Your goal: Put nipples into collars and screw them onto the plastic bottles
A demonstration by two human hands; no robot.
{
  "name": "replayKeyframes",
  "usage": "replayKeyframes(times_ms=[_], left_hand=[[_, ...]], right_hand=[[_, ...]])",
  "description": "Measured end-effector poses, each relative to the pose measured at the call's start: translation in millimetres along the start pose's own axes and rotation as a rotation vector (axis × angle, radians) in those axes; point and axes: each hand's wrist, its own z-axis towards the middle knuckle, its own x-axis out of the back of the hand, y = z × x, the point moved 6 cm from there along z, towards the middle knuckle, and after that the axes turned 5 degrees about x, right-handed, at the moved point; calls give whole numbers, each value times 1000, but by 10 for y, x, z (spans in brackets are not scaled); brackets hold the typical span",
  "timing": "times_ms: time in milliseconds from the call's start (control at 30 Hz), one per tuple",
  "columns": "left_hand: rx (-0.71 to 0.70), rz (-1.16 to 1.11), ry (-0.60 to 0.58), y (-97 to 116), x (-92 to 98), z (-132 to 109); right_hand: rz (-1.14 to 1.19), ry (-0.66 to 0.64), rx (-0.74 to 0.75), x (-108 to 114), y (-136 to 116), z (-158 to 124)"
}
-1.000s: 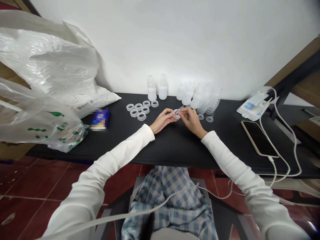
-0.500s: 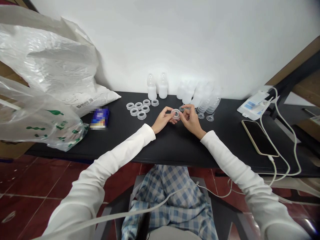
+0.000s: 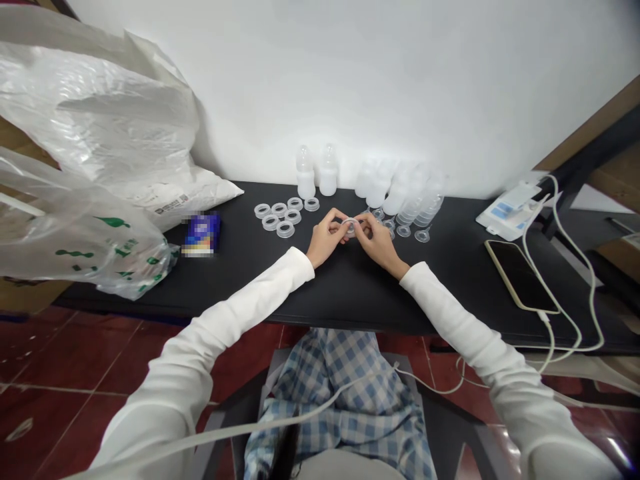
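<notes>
Between my two hands is a clear bottle collar ring, held just above the black table. My left hand pinches its left side with thumb and fingers. On the opposite side my right hand grips the rim, fingers curled. Whether a nipple sits inside the ring is hard to make out. Several similar collar rings lie in a cluster to the left. Clear bottle nipples lie on the right, partly behind my right hand. Two capped baby bottles stand at the back, by the wall.
Several white bottles and stacked clear domed caps stand back right. A phone with a cable and a white power strip lie far right. Plastic bags and a blue packet occupy the left.
My right hand's fingers have come down and closed in on the ring, nearer my left hand. The ring is now more covered by fingers and looks tilted.
</notes>
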Motion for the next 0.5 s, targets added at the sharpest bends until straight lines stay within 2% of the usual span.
replayKeyframes(times_ms=[500], left_hand=[[-33, 143, 18, 24, 4, -27]], right_hand=[[147, -38, -32, -102, 49, -8]])
